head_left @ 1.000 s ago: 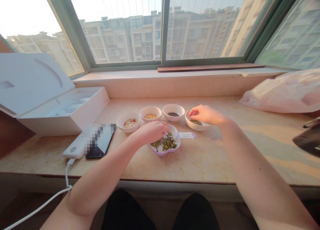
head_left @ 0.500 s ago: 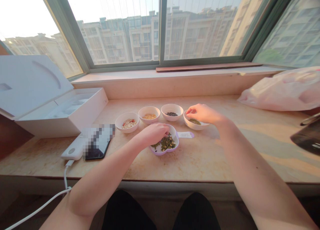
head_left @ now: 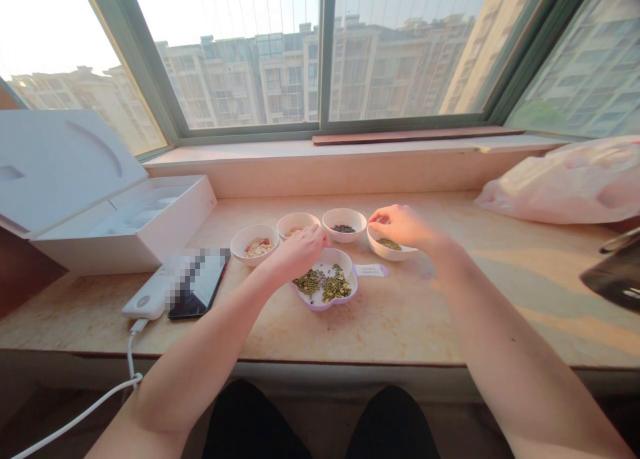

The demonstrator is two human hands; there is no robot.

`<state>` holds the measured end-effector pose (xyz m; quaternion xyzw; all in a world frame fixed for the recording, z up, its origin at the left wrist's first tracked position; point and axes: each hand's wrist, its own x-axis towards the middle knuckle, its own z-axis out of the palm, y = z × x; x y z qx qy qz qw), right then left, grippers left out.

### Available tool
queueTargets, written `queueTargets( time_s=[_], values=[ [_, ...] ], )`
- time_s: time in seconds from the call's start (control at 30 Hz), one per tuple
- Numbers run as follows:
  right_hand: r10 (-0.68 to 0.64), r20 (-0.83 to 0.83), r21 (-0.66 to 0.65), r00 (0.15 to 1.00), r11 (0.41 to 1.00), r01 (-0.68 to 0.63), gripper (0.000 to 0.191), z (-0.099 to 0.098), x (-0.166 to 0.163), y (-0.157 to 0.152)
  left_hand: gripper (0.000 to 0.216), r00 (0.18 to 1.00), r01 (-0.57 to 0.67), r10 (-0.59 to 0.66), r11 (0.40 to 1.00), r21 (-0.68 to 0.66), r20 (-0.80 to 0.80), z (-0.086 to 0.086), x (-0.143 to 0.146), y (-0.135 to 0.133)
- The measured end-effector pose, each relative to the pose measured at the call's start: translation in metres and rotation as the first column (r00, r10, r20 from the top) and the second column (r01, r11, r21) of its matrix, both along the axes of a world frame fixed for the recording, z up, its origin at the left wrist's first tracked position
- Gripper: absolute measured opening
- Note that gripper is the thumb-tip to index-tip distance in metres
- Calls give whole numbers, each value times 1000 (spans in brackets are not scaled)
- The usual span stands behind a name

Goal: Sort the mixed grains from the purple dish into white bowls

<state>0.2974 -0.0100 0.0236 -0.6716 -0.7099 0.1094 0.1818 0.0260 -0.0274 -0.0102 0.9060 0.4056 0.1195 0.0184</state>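
Observation:
A purple-rimmed dish (head_left: 326,302) of mixed green and yellow beans sits on the stone sill in front of me. Behind it stand several small white bowls: one with pale and red pieces (head_left: 250,235), one with yellow grains (head_left: 291,221), one with black seeds (head_left: 345,217), one with green beans (head_left: 387,252). My left hand (head_left: 295,251) hovers over the yellow-grain bowl, fingers pinched together; what they hold is too small to see. My right hand (head_left: 403,224) is pinched above the green-bean bowl.
An open white box (head_left: 125,219) stands at the left. A power bank with a white cable (head_left: 150,296) and a phone (head_left: 197,291) lie beside it. A pink plastic bag (head_left: 565,182) rests at the right. A paper label (head_left: 370,270) lies by the dish.
My left hand has lifted out of the mixed dish and moved back-left over the yellow-grain bowl. My right hand has stayed over the green-bean bowl.

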Motion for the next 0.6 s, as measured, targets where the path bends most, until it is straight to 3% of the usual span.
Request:
queueTargets(
  time_s=[0.17,0.27,0.43,0.53,0.6],
  values=[
    [215,-129,91,968,975,-205,22,-2,-22,-13,24,966,-246,239,967,60,95,3,-23,25],
    [369,-204,51,907,929,-366,20,-8,-45,-25,27,934,-352,348,935,49,85,0,-30,33],
    [602,-270,-48,751,771,-635,18,-22,-83,-41,27,937,-348,348,936,54,13,0,-30,33],
    [687,-270,-49,675,690,-722,16,-28,-97,-45,31,931,-364,363,930,53,28,1,-29,32],
    [715,-231,-54,660,668,-743,15,-30,-102,-46,33,923,-383,380,923,46,65,0,-29,33]
  ],
)
